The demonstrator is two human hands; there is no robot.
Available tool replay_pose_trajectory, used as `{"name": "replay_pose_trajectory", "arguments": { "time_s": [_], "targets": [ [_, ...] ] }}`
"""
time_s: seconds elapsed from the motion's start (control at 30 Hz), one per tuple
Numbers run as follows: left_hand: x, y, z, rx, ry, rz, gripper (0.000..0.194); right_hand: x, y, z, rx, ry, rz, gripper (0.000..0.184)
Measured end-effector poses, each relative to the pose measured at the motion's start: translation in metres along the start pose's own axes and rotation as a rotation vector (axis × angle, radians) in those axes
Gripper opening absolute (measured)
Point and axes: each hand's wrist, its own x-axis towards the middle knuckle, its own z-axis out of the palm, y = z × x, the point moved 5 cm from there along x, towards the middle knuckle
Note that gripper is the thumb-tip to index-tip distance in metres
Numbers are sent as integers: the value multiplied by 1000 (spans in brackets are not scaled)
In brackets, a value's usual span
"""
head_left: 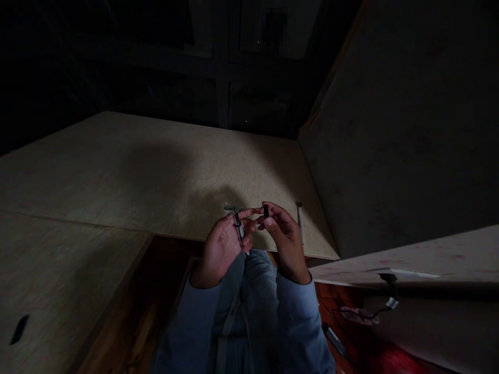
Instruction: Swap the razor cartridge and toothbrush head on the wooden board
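Observation:
Both of my hands meet above the front edge of a pale table [163, 171]. My left hand [223, 246] is closed around a thin, flat object with a dark edge [238, 228], seen nearly edge-on; its kind is hard to make out in the dim light. Between thumb and fingers of my right hand [286, 239] is a small black rectangular piece [266, 211], held upright. The fingertips of the two hands come close together or touch. Just beyond the left fingers a small greenish piece [230, 206] lies on the table.
Right of my right hand lies a slim, light stick-like tool with a dark end [300, 223]. A dark flat object [19, 329] rests on the surface at lower left. A pale panel [405, 130] rises along the right. A cable [377, 313] hangs at lower right.

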Motion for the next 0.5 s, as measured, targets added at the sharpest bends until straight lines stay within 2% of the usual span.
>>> {"name": "replay_pose_trajectory", "arguments": {
  "time_s": [0.07,0.3,0.5],
  "targets": [
    [0,0,1,-20,-29,-38,57,-2,-1,-2,-29,-25,-5,40],
    [-2,-4,-8,137,18,-33,50,-8,-6,-5,-183,-143,-38,37],
    [-11,3,-1,266,-1,2,47,-10,-9,-5,-237,-221,-57,37]
  ]
}}
